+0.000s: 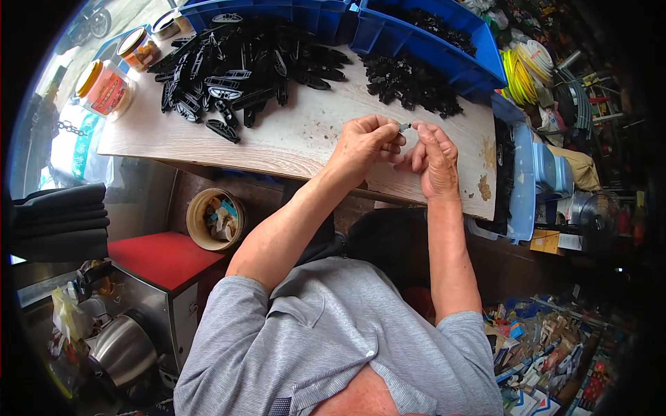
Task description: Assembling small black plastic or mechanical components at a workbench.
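A: What step are you on? Looks to me like you're working a small, flat dark-grey piece (404, 127) by fingertip over the pale wood-grain counter (288, 141).

B: Same read. Your left hand (368, 142) has its grip pinched on it, thumb against finger. Your right hand (438, 156) is half-curled, fingertips right up beside the piece; can't tell if that grip is closed on it too.

A: Then I'd guess the next move just calls for a steady left pinch and a light right touch, tiny as that thing is.

B: Room-wise, going from your hands: heap of small black plastic bits (409, 83) at twelve o'clock, deep blue plastic bin (479, 73) behind it toward one. Heap of long black plastic parts (236, 66) at ten.

A: Nine o'clock's your bare stretch. Watch the near edge at six and the right-hand edge around four, a fumble could go over either.
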Tool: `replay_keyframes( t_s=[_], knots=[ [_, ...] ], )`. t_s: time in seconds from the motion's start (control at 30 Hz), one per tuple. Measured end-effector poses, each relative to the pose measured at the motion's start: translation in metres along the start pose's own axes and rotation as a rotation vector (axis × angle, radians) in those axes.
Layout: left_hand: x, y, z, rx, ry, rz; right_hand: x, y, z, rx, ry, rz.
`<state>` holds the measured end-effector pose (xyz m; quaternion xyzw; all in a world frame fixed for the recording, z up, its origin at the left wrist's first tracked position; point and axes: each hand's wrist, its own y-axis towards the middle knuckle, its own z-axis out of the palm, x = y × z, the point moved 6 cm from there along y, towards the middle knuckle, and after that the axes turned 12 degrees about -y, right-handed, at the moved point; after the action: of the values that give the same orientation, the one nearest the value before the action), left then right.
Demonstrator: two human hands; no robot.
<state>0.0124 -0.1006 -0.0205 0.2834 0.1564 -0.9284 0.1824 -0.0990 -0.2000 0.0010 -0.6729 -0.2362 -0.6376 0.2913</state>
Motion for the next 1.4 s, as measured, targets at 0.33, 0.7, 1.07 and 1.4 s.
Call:
replay_keyframes(
  t_s=[0.33, 0.7, 1.07, 1.4],
  knots=[
    [-0.015, -0.004, 0.002, 0.048, 0.581, 0.217, -0.008, 0.0, -0.003, 0.034, -0.036, 0.005],
    [-0.102, -0.004, -0.025, -0.137, 2.167, 1.079, -0.008, 0.003, -0.002, 0.038, 0.007, -0.045],
    [-0.092, 0.023, -0.018, 0.125, 1.968, 0.936, -0.007, 0.001, -0.002, 0.018, 0.032, -0.028],
    [-0.075, 0.019, -0.017, 0.191, 1.922, 0.799, -0.008, 0.0, -0.003, -0.019, 0.068, 0.004]
  ],
)
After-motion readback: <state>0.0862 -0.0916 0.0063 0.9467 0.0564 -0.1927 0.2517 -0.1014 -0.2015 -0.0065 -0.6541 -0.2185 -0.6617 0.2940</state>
